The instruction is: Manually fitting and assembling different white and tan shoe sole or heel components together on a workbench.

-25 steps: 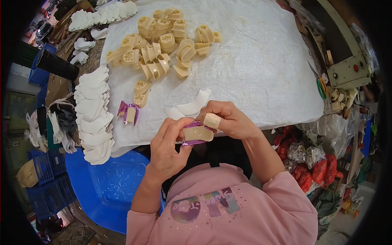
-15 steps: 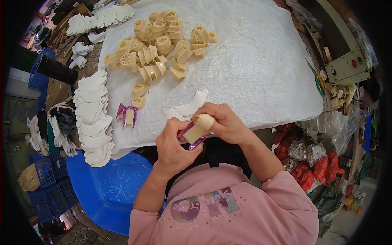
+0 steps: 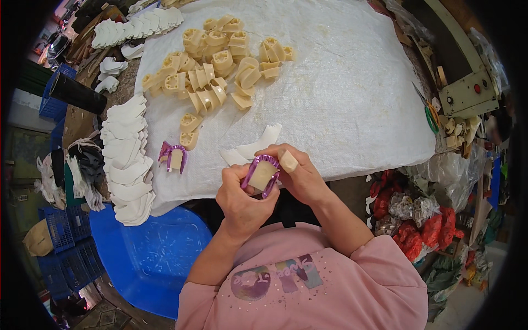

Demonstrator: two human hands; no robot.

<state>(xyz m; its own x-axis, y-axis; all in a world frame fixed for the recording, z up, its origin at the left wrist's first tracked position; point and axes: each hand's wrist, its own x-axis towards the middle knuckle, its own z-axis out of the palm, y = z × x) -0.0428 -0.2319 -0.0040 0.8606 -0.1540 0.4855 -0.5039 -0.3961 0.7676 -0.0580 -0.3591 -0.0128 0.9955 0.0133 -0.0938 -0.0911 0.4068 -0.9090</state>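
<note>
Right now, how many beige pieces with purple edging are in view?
2: the held piece, in the left hand; the loose piece, toward the left on the white sheet.

Purple-edged piece (image 3: 260,177) in left grip (image 3: 241,199)

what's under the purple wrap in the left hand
A beige block shows between the edges of the purple wrap; whatever lies directly beneath the wrap is covered, and the left hand hides more.

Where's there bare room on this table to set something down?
The white sheet is bare between the beige pieces and scissors, beyond the right hand. Crowded: its upper left, under those pieces, and its left edge, along the white stack.
</note>
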